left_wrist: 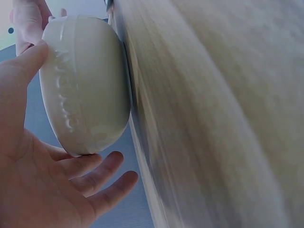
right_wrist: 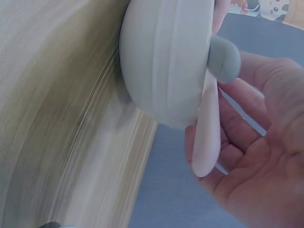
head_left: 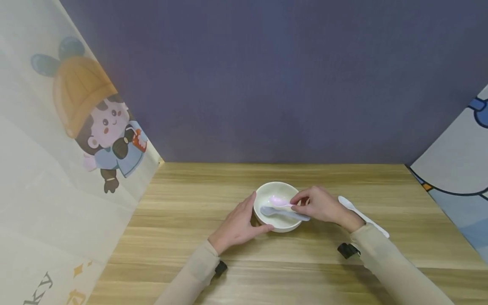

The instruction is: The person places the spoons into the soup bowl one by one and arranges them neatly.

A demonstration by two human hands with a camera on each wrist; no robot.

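A round cream bowl [head_left: 280, 229] stands on the wooden table. My left hand [head_left: 238, 220] holds its left side, thumb at the near rim and fingers along the far side; raised marks show on the bowl wall [left_wrist: 85, 85] in the left wrist view. A pink spoon [head_left: 277, 201] lies with its head inside the bowl, its handle over the right rim. My right hand [head_left: 320, 204] pinches that handle, also seen in the right wrist view as a pale pink handle [right_wrist: 207, 137]. Nearer me, a grey-blue spoon [head_left: 286, 213] leans in the bowl, handle [right_wrist: 224, 59] past the rim.
A white spoon [head_left: 362, 215] lies on the table [head_left: 206, 182] to the right, partly behind my right wrist. A dark blue panel [head_left: 267, 84] rises at the back. Printed cartoon panels stand at left [head_left: 42, 169] and right [head_left: 453, 156].
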